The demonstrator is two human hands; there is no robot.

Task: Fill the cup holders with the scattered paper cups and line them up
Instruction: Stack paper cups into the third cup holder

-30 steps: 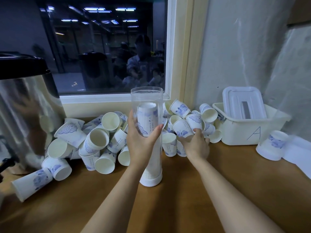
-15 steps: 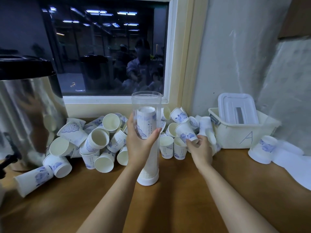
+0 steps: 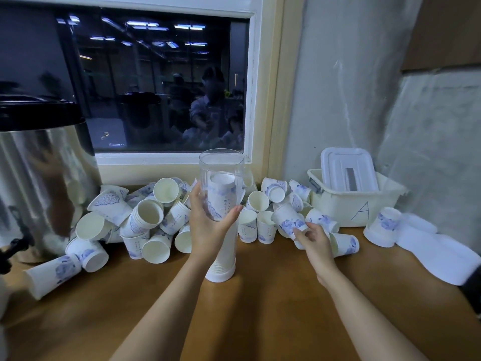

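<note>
The table (image 3: 260, 321) carries everything, and the clutter sits back toward the wall, which leaves the near side as working room. A steel urn (image 3: 39, 178) stands at far left. A white bin (image 3: 359, 207) marked A sits at right with its lid (image 3: 347, 169) propped inside. Between them the loose cups (image 3: 145, 214) lie heaped on both sides of the holder (image 3: 221, 162), some on their sides, some upright, a few nested. One more stands mouth down beyond the bin.

The holder, a clear tube on a white base, stands upright on the table in front of the heap, close enough for either hand to reach cups easily. Inside it a stack (image 3: 221, 194) of cups, mouth down, rises to just below the open top, so it probably has room for only a few more.

The left hand (image 3: 210, 230) wraps the tube about halfway up, with fingers (image 3: 194, 195) curled round the left side and the thumb across the front. This likely steadies a tall, light tube against tipping as cups go in. The right hand (image 3: 316, 241) is at the right part of the heap, its fingertips (image 3: 299, 231) pinching the lower end of a tilted cup (image 3: 287, 220). Which end is the mouth is hard to tell, as is whether the cup is clear of its neighbours
</note>
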